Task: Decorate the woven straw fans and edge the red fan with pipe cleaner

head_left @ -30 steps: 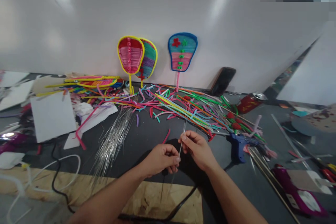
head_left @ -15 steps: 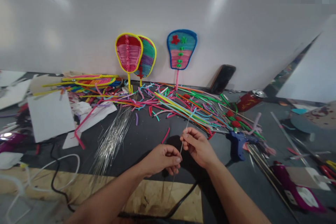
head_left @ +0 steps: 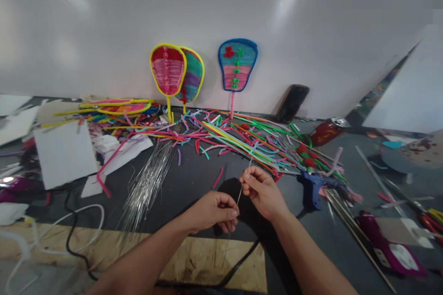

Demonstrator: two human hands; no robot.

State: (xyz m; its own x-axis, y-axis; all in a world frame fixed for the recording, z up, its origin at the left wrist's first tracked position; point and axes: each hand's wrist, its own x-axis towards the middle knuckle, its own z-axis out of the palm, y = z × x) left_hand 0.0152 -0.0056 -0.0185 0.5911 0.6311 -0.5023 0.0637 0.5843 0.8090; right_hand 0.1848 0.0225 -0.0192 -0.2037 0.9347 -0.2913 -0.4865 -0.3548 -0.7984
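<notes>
A thin metal wire (head_left: 239, 191) runs at a slant between my two hands, over the dark table. Lower down, my left hand (head_left: 216, 211) pinches it between thumb and fingers. My right hand (head_left: 262, 190) grips the same wire higher up with closed fingertips. Its upper end reaches toward a small light-blue pipe cleaner piece (head_left: 254, 148); whether the two are joined I cannot tell. Beyond my hands lies a heap of coloured pipe cleaners (head_left: 228, 137). A bundle of bare silver wires (head_left: 147, 189) spreads out left of my left hand.
Fan-shaped pieces, one blue-rimmed (head_left: 236, 76) and two yellow-rimmed (head_left: 168, 73), lean against the white panel (head_left: 104, 23). A phone (head_left: 292, 103), a red can (head_left: 327, 132) and a blue glue gun (head_left: 313, 189) are to the right. Black cable (head_left: 74, 235) crosses the wooden board (head_left: 194, 258).
The view has shifted very slightly. Both hands keep their hold on the wire in nearly the same place.
</notes>
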